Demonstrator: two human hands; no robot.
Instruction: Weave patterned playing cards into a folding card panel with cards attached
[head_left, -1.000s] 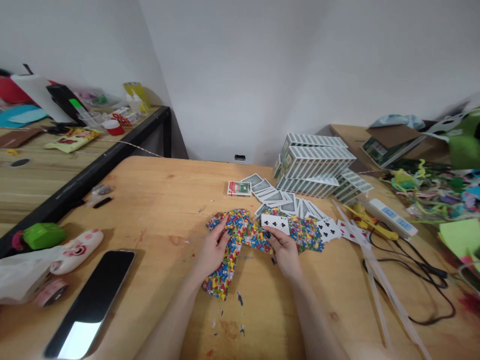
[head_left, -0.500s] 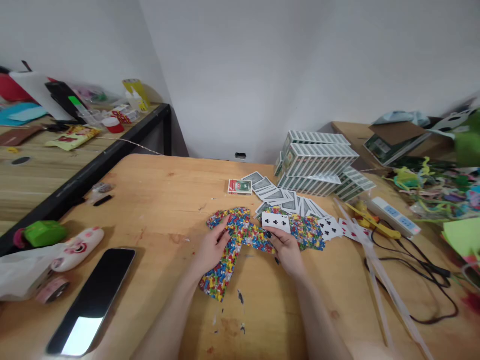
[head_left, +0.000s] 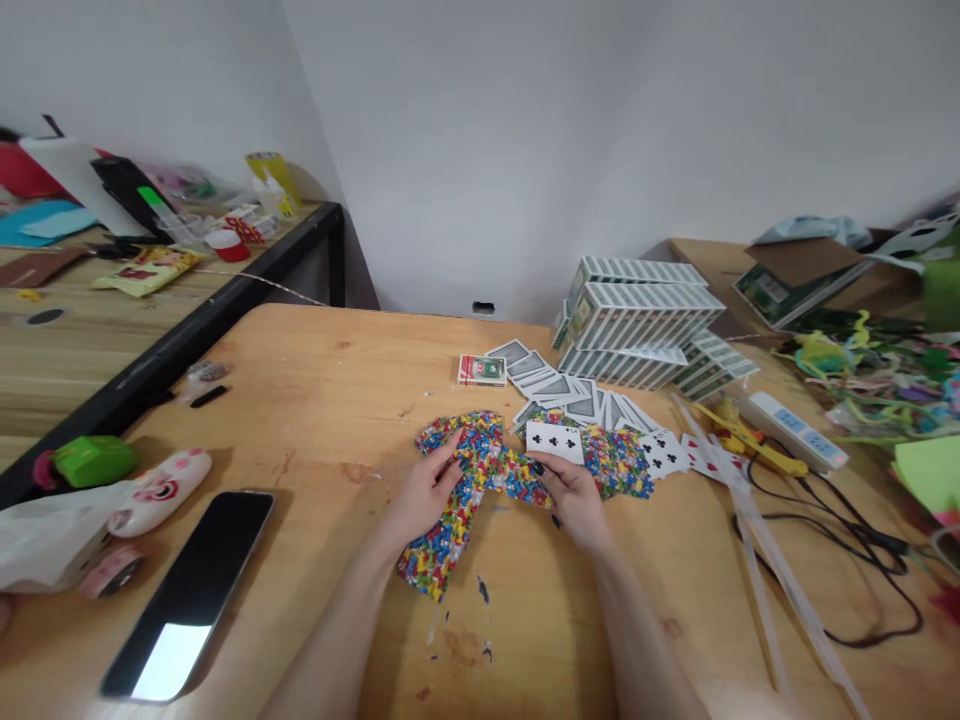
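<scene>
Colourful patterned cards point(head_left: 442, 545) lie in a spread at the table's middle, running under and beside both hands. My left hand point(head_left: 424, 492) is closed, thumb and fingers pinched on the left part of them. My right hand point(head_left: 571, 495) is closed at the lower edge of a face-up clubs card point(head_left: 553, 440), its thumb on the colourful cards. More patterned cards point(head_left: 619, 460) fan out to the right, with another clubs card point(head_left: 661, 453) and a hearts card point(head_left: 701, 457) beyond. Grey-backed cards point(head_left: 553, 388) are spread behind them.
Behind the cards sit a card box point(head_left: 482, 370) and stacked striped boxes point(head_left: 645, 320). A phone point(head_left: 191, 590) and a white plush-like item point(head_left: 161, 492) are at left. Clear strips point(head_left: 780, 560), a yellow tool point(head_left: 754, 447), a power strip point(head_left: 793, 432) and black cables occupy the right.
The view has shifted very slightly. Both hands and the cards keep the same arrangement.
</scene>
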